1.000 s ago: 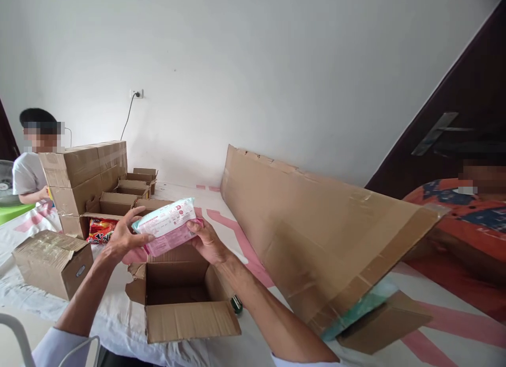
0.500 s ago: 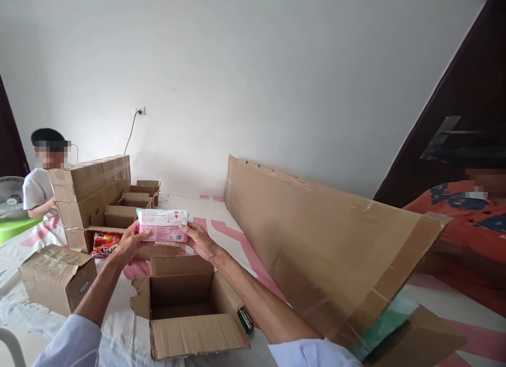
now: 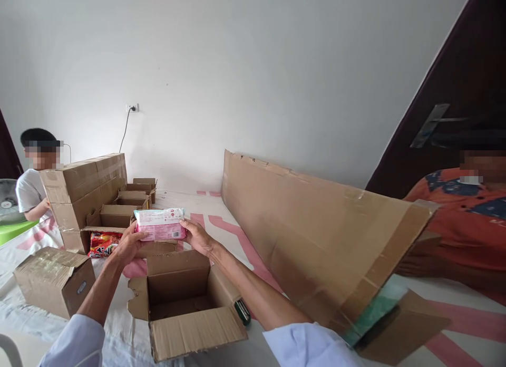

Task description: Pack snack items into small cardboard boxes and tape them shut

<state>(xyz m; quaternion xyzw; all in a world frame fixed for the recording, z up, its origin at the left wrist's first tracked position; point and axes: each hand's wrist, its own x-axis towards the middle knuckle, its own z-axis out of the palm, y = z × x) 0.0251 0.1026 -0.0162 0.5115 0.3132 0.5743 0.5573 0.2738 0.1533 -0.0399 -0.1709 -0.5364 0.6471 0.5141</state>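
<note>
I hold a pink and white soft packet (image 3: 160,224) between both hands, level, above the far edge of an open cardboard box (image 3: 177,296). My left hand (image 3: 128,244) grips the packet's left end and my right hand (image 3: 196,237) grips its right end. The box stands on the white and pink cloth with its flaps spread, and I see nothing inside it. A dark green object (image 3: 242,311) lies beside the box's right wall.
A long flattened carton (image 3: 316,240) leans across the right. A closed taped box (image 3: 55,280) sits at left, with stacked and open cartons (image 3: 85,190) and a red snack packet (image 3: 101,243) behind. One person sits far left, another in an orange shirt (image 3: 466,219) at right.
The packet has turned from tilted to level and moved farther from me, held over the box's back edge. The view shifted a little.
</note>
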